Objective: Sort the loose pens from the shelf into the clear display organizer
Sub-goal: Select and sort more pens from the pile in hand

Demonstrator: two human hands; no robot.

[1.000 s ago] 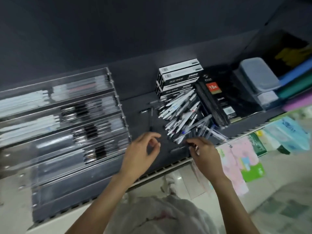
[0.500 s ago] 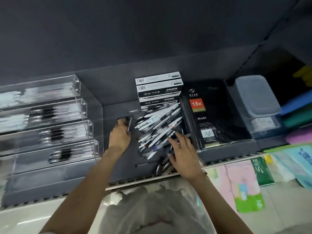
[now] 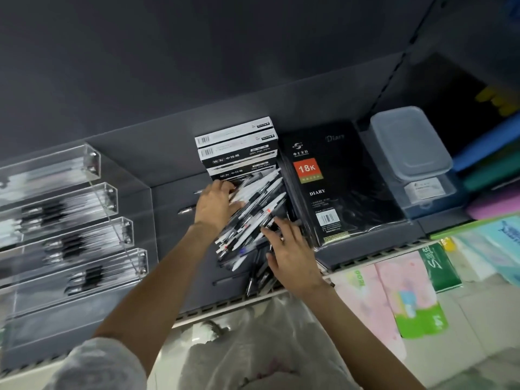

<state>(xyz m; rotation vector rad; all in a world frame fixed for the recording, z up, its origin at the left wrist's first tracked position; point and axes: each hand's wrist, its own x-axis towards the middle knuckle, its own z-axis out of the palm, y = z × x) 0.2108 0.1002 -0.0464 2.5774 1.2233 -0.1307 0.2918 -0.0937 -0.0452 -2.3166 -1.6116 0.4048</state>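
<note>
A heap of loose black and white pens (image 3: 254,212) lies on the dark shelf (image 3: 174,266) between my two hands. My left hand (image 3: 215,205) rests on the heap's left side, fingers reaching over the pens toward the boxes. My right hand (image 3: 289,250) lies at the heap's lower right with spread fingers touching the pens. The clear display organizer (image 3: 67,220) stands at the left, its stepped trays holding rows of pens, blurred. A few single pens (image 3: 187,211) lie on the shelf left of my left hand.
Stacked pen boxes (image 3: 237,149) stand behind the heap. A black diary pack (image 3: 334,190) lies to its right, then a lidded clear plastic box (image 3: 410,147) and coloured folders (image 3: 489,164). Packets (image 3: 405,294) hang below the shelf's front edge.
My left hand has moved right from the single pens onto the heap's left side. My right hand has stayed at the heap's lower right. The camera has shifted closer and left.
</note>
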